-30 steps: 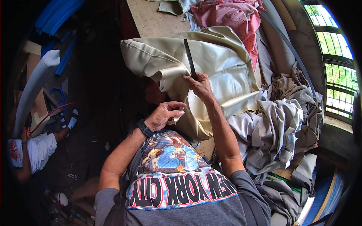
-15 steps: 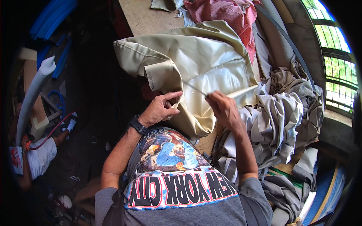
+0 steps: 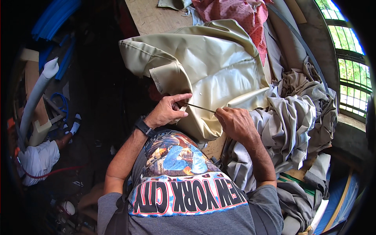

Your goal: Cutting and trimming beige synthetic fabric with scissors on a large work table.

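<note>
A large, shiny beige vinyl cover [image 3: 223, 74] with stitched seams lies bunched over the table in front of me. At its near left edge, my left hand [image 3: 163, 111] pinches a fold of the material, the index finger stretched along it and the thumb below. My right hand [image 3: 238, 123] is closed around a thin, dark, straight metal tool [image 3: 200, 108]. The tool's shaft points left across the cover, and its tip reaches the fold between my left fingers. Its handle is hidden in my right fist, so its exact kind cannot be told.
Bare wood of the table [image 3: 147, 17] shows at the far left. Pink dotted cloth [image 3: 244, 17] lies behind the cover. A heap of grey fabric [image 3: 284, 123] sits to the right, near a barred window [image 3: 354, 76]. At the left, a person [image 3: 41, 158] is low down beside a long grey roll [image 3: 37, 98].
My right hand has moved slightly down, and the tool now reaches my left fingers instead of pointing above them. My left hand keeps its pinch. The person at left has shifted.
</note>
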{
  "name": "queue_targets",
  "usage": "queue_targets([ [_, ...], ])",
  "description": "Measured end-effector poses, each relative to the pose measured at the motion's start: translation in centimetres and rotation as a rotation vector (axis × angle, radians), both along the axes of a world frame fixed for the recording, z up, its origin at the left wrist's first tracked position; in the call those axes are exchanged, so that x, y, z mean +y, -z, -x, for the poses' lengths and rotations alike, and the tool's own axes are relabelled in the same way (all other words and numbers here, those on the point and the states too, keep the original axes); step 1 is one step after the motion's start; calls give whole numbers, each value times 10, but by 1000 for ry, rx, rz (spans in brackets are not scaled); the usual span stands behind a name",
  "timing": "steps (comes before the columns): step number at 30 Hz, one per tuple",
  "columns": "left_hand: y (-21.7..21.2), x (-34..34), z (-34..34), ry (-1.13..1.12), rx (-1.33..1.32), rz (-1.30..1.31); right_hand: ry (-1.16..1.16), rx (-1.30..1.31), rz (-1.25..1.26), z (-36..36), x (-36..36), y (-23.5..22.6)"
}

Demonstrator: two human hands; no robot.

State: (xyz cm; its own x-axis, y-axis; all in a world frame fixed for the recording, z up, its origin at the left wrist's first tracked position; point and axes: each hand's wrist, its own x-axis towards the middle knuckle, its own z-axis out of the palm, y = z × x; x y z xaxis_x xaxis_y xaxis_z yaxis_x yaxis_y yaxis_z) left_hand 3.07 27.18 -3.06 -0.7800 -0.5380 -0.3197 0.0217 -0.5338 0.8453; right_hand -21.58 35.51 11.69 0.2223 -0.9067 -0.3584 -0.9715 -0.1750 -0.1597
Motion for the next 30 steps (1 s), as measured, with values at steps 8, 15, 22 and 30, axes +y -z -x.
queue_targets([
  [8, -10, -3, -2, 78, -50, 52, -74, 121, 5, -20, -14, 6],
  [15, -11, -1, -1, 52, -18, 162, -44, 85, -72, -15, -18, -7],
  [22, -19, -9, -5, 158, -69, 89, -8, 23, -25, -13, -12, 0],
  [30, -22, -9, -5, 152, -58, 102, 9, -68, 20, -19, -12, 19],
])
